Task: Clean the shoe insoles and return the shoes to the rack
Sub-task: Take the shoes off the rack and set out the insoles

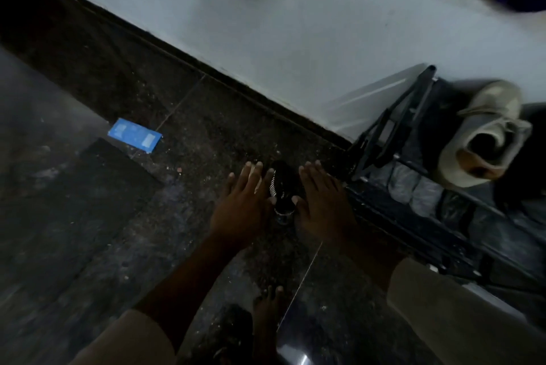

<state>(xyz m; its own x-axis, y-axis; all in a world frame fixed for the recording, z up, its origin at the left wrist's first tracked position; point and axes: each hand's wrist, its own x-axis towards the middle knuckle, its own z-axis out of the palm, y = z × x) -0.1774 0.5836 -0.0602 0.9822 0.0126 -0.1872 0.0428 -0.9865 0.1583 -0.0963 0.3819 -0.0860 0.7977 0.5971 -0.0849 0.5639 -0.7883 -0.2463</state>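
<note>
Dim, blurry shot looking down at a dark speckled floor [206, 128]. Black shoe [282, 187] w/ white stripes on its left side sits on the floor, just left of the shoe rack [393, 119], near the base of the white wall [295, 39]. Its long axis runs roughly away from the person toward the wall, tilted a bit left at the far end. Far end looks rounded and glossy, prob. the toe; near end too dark to be sure.

Left hand [242, 205] is on the shoe's left, right hand [322, 202] on its right, both palm-down. Fingers [251, 172] on the left are straight and close together, pointing at the wall; right fingers [313, 172] are the same. Both thumbs reach inward and seem to touch the shoe's sides; no curl round it visible.

Beige shoe [484, 134] lies on the rack's top level, opening toward the camera. Blue card [134, 135] lies flat on the floor to the left, well apart from the hands, beside a dark mat [97, 187]. Bare foot [270, 314] at bottom, between the forearms.
</note>
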